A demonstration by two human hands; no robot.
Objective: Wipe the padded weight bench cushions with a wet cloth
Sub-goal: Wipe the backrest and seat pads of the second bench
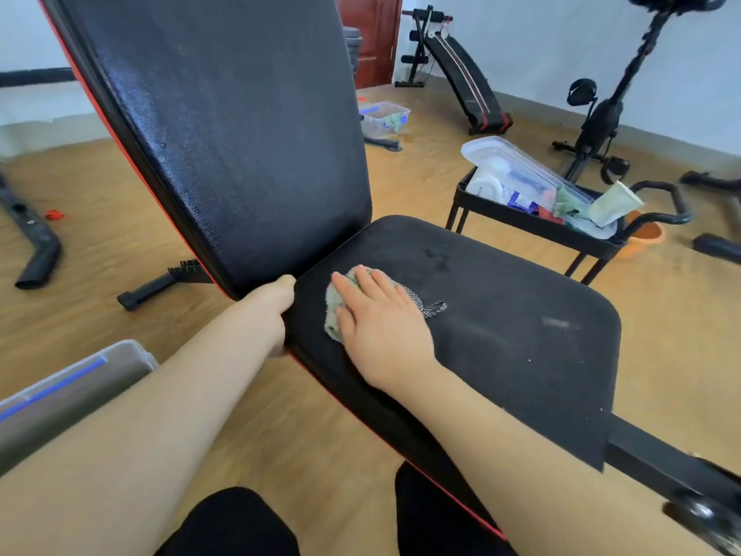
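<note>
Left grip (276, 305) apparently clasps seat cushion (501, 315); right grip (381, 315) flat on cloth (333, 311).

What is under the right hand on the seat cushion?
A greenish cloth lies under the right hand, on the seat cushion. Its middle is hidden by the palm.

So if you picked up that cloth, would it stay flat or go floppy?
Probably floppy: the cloth lies crumpled under the right hand. Likely light, as one hand nearly covers it. It may drag on the matte seat cushion.
</note>
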